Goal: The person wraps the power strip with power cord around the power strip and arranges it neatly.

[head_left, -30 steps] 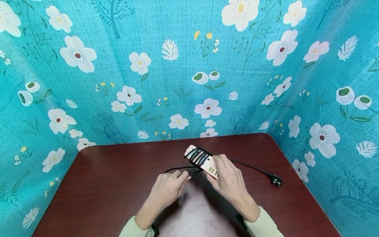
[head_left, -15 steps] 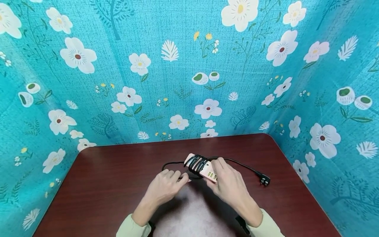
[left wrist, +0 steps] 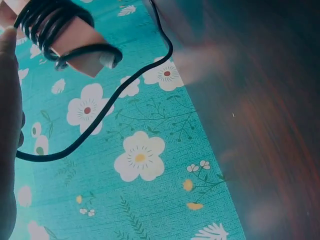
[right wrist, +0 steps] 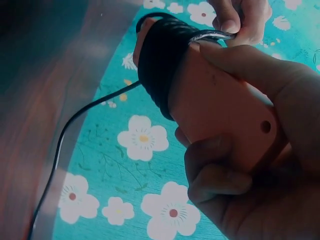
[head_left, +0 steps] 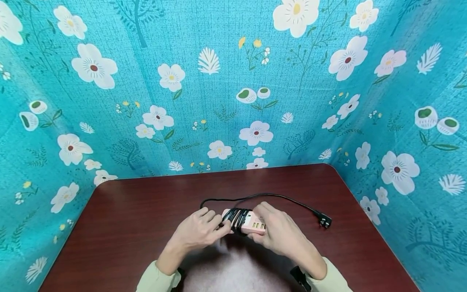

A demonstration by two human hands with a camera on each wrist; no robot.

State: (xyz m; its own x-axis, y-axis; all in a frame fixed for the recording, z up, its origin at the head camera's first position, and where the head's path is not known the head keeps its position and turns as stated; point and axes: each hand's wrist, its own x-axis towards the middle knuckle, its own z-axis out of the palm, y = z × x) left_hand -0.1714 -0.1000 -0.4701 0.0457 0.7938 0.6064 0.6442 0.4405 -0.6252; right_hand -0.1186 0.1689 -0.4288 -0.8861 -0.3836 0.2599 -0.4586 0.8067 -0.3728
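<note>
A pale pink power strip [head_left: 254, 224] with several USB ports is held above the table near its middle. Its black cord [head_left: 238, 219] winds in several turns round the left end. My right hand [head_left: 282, 233] grips the other end, thumb and fingers on both sides of the body [right wrist: 220, 105]. At the wound end my left hand [head_left: 198, 231] pinches the cord between thumb and forefinger, which the right wrist view shows [right wrist: 247, 20]. The loose cord [left wrist: 117, 92] curves away from the left hand, passes behind the strip and ends in a black plug [head_left: 324, 220] on the right.
A dark red-brown table [head_left: 146, 202] lies under the hands. Behind it and at both sides hangs a turquoise cloth [head_left: 211, 101] printed with flowers. Dark straps [head_left: 300, 278] show at the wrists, by pale green sleeves [head_left: 330, 280].
The power strip has come lower and nearer, and turned more level. The left hand has shifted slightly left, still on the cord. The plug has slid left across the table.
</note>
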